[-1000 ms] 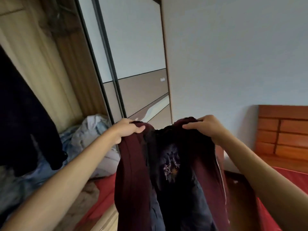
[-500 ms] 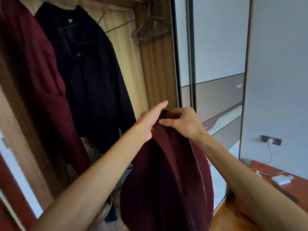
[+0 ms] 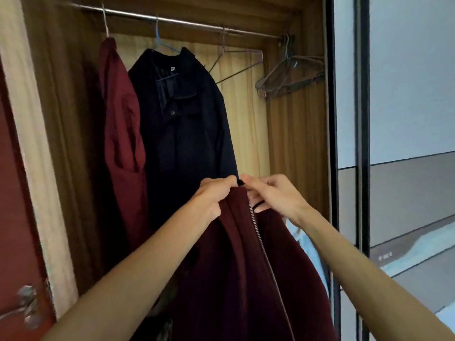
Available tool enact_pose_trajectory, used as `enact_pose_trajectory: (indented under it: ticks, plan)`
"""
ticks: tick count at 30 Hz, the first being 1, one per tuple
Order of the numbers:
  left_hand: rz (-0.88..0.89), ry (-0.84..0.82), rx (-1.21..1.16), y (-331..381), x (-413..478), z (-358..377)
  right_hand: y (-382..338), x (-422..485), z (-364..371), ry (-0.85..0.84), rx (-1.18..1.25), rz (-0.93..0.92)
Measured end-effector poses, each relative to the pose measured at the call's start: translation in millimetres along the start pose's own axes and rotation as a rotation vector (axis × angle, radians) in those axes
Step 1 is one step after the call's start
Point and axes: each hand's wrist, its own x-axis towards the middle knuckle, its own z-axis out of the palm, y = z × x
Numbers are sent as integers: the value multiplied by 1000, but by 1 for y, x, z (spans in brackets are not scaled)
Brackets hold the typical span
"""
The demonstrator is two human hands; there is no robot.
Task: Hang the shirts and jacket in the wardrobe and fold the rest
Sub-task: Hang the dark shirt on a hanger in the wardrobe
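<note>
- My left hand [image 3: 215,196] is curled round the top edge of the maroon jacket [image 3: 236,279], fingers bunched into the cloth on the left of the zip.
- My right hand [image 3: 275,195] pinches the same top edge on the other side of the zip, thumb and fingers bent over the fabric. The two hands sit almost touching.
- The jacket hangs from my grip in heavy, soft folds of matt, slightly fuzzy cloth. I hold it up in front of the open wardrobe [image 3: 295,134], below the rail [image 3: 172,19], and it is not on a hanger.
- Its metal zipper [image 3: 261,244] runs down the front as a thin toothed line, gently curved.
- The wardrobe has brown wood-grain side walls and a paler ribbed back panel. The rail is a round metal bar across the top.
- On the rail hangs a maroon shirt [image 3: 120,134] of thin, crumpled cloth. Just beside it is a dark shirt [image 3: 187,124] with a collar and a button, on a blue wire hanger.
- Right of these hangs a bare wire hanger [image 3: 236,62], and a bunch of wire hangers [image 3: 290,75] hangs at the rail's right end.
- The sliding door [image 3: 406,143] is smooth, with pale and grey panels in a dark frame.
- Low on the left, a blurred metal handle [image 3: 27,306] sits on a red door.
</note>
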Motion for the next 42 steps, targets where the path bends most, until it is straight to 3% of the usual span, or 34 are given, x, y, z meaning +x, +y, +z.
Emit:
enact_pose_trajectory:
  ticks: [10,15,18,22,27,34,42]
  plan:
    - [56,88,-75,90,67,2,-49,171,-29,52,226,27]
    - [77,169,-120,118,96,-1,-69,249,-66,123,415,12]
    - [95,179,-106,123,108,2,-87,285,-90,227,405,-27]
    - [86,160,-88,122,119,8,-125,321,-105,336,326,-210]
    - [73,171,-114,116,125,4,-152,353,-105,377,199,-251]
    - [28,206,-151,108,134,-9,-157,390,-78,252,292,-266]
    - [90,246,-115,93,142,-17,-152,405,-53,315,510,-278]
